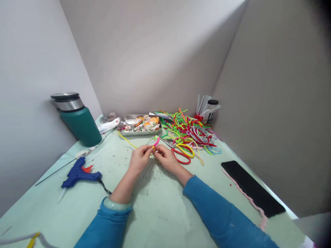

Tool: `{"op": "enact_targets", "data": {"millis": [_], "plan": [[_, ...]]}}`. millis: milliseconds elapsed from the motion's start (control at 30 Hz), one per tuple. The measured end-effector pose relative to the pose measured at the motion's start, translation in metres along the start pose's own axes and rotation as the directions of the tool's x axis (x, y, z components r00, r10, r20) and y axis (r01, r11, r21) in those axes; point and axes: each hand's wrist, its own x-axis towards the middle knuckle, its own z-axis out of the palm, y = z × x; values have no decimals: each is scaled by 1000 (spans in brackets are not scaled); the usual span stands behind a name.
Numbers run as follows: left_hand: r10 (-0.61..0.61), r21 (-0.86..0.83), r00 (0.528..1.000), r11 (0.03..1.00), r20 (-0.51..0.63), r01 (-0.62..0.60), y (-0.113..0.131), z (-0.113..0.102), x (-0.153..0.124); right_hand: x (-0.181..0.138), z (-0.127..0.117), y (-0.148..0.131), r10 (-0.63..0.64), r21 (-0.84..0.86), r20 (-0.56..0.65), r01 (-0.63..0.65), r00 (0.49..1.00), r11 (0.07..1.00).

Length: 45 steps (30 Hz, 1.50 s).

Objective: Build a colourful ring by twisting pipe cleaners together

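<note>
Over the middle of the table, my left hand (140, 157) and my right hand (167, 158) meet at the fingertips. Both are closed in a pinch on a small piece of pipe cleaner. Its pink part (157, 141) sticks up between the fingers, with a bit of yellow at the pinch. A yellow pipe cleaner (126, 139) stretches from behind my left hand toward the back left; whether it joins the pink one is hidden. Scissors (192, 150) with red and yellow handles lie just right of my right hand.
A metal tray (139, 133) of small decorated pieces and a pile of coloured pipe cleaners (191, 129) sit at the back. On the left are a blue glue gun (80, 172) and a green bottle (81, 127). A black phone-like slab (252, 187) lies right.
</note>
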Motion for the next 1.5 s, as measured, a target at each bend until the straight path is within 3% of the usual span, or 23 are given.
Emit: {"op": "enact_targets", "data": {"millis": [233, 433, 600, 800, 933, 1100, 1367, 1500], "plan": [[-61, 111, 998, 992, 9, 60, 7, -3, -1, 1, -3, -1, -24, -55, -81, 19, 996, 998], [-8, 165, 997, 986, 73, -4, 14, -5, -3, -1, -3, -2, 42, 108, -38, -38, 998, 993], [16, 186, 999, 982, 32, -21, 10, -5, -3, -1, -2, -5, 21, 74, -83, -14, 996, 997], [188, 442, 981, 884, -38, -152, 9, -5, -6, -5, -2, -9, -30, -97, -66, 24, 997, 995], [307, 642, 952, 728, 9, -241, 12, -5, -9, -8, -1, -11, -123, -245, -76, 102, 989, 964], [313, 768, 942, 571, 123, -290, 16, -6, -11, -10, -1, -15, -275, -383, -80, 225, 958, 896], [250, 723, 934, 592, 255, -356, 15, -4, -13, -9, -8, -17, -364, -664, 1, 273, 931, 696], [241, 689, 938, 636, 251, -348, 14, -4, -12, -9, -9, -20, -382, -726, 18, 274, 924, 630]]}}
